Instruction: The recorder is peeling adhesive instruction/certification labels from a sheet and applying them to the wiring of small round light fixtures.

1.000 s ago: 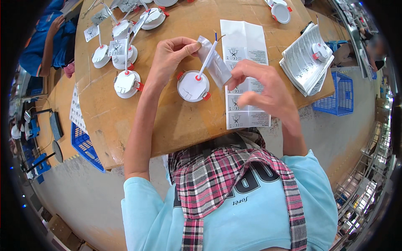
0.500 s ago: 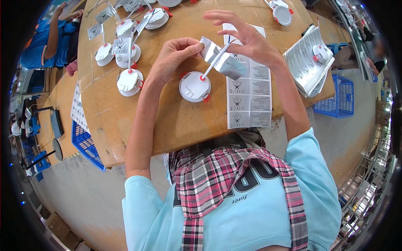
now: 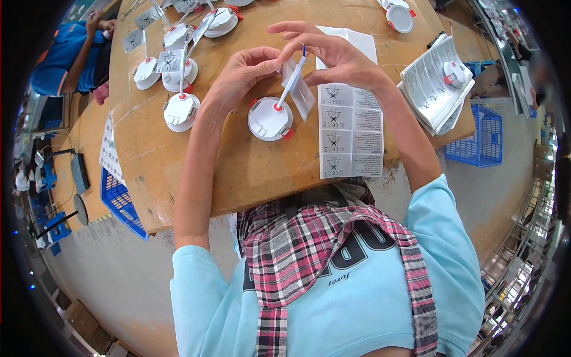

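A round white downlight with red clips lies on the table, its white cable rising toward my hands. A silvery sticker label hangs folded at the cable, printed side turned away. My left hand pinches the label's upper edge between thumb and fingers. From the other side, my right hand closes around label and cable with index finger and thumb, its other fingers raised. Blue and brown wire ends stick up between the hands. Just right of the downlight lies a sheet of labels, partly under my right hand.
Several labelled downlights stand at the far left, and another downlight lies at the far right. A stack of label sheets carries a small white fixture. Blue crates flank the table. A person in blue sits left.
The label has turned from spread open to folded edge-on at the cable. My right hand has come left and down to meet my left hand at it. The downlight has shifted slightly left.
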A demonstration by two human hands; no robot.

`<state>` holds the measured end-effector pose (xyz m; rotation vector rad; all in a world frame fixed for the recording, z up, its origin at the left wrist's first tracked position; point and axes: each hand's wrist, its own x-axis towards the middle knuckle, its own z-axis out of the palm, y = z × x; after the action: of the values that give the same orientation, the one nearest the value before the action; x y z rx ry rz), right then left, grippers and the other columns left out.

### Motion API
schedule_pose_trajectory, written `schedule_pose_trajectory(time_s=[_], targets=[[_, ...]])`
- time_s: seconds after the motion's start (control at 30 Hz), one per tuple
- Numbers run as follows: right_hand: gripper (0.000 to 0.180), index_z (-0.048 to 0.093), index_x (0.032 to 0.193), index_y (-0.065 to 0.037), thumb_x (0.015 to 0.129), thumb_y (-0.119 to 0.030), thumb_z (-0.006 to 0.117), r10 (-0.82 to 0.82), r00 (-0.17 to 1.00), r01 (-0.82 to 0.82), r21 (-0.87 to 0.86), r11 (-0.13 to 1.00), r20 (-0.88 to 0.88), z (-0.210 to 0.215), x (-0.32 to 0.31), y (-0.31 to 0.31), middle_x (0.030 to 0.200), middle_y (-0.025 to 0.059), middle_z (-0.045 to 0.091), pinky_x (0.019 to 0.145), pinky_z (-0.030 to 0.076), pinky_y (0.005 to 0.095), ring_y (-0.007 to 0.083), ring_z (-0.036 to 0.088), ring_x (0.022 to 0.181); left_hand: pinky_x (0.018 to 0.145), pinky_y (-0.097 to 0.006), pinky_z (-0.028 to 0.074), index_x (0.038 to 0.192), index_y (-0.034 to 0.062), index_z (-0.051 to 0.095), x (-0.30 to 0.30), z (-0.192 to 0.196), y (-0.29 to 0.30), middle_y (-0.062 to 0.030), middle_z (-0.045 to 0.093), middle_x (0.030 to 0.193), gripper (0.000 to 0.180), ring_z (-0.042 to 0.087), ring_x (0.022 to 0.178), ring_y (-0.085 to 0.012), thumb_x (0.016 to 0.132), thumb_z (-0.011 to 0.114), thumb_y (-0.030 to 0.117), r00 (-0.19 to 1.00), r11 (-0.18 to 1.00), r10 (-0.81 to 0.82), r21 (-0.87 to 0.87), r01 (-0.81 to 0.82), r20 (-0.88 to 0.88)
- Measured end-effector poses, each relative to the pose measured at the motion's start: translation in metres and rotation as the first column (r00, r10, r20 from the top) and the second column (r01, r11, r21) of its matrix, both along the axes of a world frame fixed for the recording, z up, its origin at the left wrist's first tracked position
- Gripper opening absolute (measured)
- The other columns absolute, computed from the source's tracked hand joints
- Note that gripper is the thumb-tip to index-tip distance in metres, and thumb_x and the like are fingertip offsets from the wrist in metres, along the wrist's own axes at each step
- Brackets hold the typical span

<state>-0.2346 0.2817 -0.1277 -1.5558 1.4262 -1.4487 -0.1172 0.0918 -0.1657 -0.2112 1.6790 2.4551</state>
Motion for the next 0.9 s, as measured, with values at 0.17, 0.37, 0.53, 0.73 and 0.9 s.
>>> schedule_pose_trajectory(time_s=[0.17, 0.37, 0.53, 0.73, 0.9], targets=[[0.044, 0.068, 0.102, -0.016, 0.061, -0.003, 0.077, 0.009, 0.974, -0.006, 0.014, 1.000, -0.228, 0.009, 0.001, -0.013, 0.140, 0.0052, 0.044, 0.112, 0.024, 0.0419, 0.0237, 0.032, 0.135, 0.084, -0.026, 0.050, 0.112, 0.0003, 0.060, 0.001, -0.004, -0.004, -0.0054, 0.064, 0.101, 0.033, 0.061, 0.089, -0.0111, 0.087, 0.067, 0.020, 1.000, 0.999, -0.026, -0.034, 0.026, -0.011], [0.027, 0.068, 0.085, -0.014, 0.063, 0.000, 0.075, -0.071, 0.789, 0.029, -0.079, 0.996, -0.610, 0.030, 0.007, -0.019, 0.131, 0.0020, 0.051, 0.108, 0.031, 0.0402, 0.0251, 0.039, 0.125, 0.086, -0.028, 0.048, 0.119, -0.0011, 0.054, 0.002, -0.006, -0.007, -0.0055, 0.061, 0.102, 0.044, 0.060, 0.092, -0.0134, 0.084, 0.068, 0.021, 0.994, 0.992, -0.055, 0.105, 0.065, -0.093], [0.023, 0.067, 0.082, -0.012, 0.064, -0.001, 0.075, -0.101, 0.688, 0.053, -0.089, 0.995, -0.719, 0.041, 0.016, -0.024, 0.127, 0.0011, 0.053, 0.104, 0.035, 0.0377, 0.0266, 0.040, 0.121, 0.104, -0.035, 0.039, 0.133, -0.0041, 0.041, 0.009, -0.017, -0.022, -0.0122, 0.054, 0.123, 0.053, 0.052, 0.116, -0.0192, 0.088, 0.061, 0.016, 0.966, 0.883, -0.074, 0.433, 0.179, -0.250], [0.011, 0.067, 0.080, -0.007, 0.071, -0.013, 0.068, -0.101, 0.693, 0.017, -0.124, 0.992, -0.713, 0.046, 0.014, -0.023, 0.121, 0.0074, 0.056, 0.103, 0.028, 0.0410, 0.0210, 0.045, 0.121, 0.107, -0.036, 0.035, 0.135, -0.0047, 0.038, 0.029, -0.005, -0.005, -0.0134, 0.051, 0.127, 0.054, 0.049, 0.120, -0.0212, 0.089, 0.057, 0.016, 0.964, 0.724, 0.216, 0.688, -0.052, -0.154], [0.012, 0.065, 0.079, -0.005, 0.070, -0.011, 0.071, -0.170, 0.671, 0.127, -0.114, 0.985, -0.722, 0.042, 0.011, -0.013, 0.116, 0.0075, 0.053, 0.099, 0.035, 0.0406, 0.0325, 0.040, 0.113, 0.097, -0.031, 0.038, 0.123, -0.0028, 0.052, 0.060, 0.007, 0.031, -0.0094, 0.059, 0.115, 0.037, 0.054, 0.110, -0.0183, 0.092, 0.053, 0.018, 0.913, 0.902, 0.234, -0.275, -0.332, -0.335]])
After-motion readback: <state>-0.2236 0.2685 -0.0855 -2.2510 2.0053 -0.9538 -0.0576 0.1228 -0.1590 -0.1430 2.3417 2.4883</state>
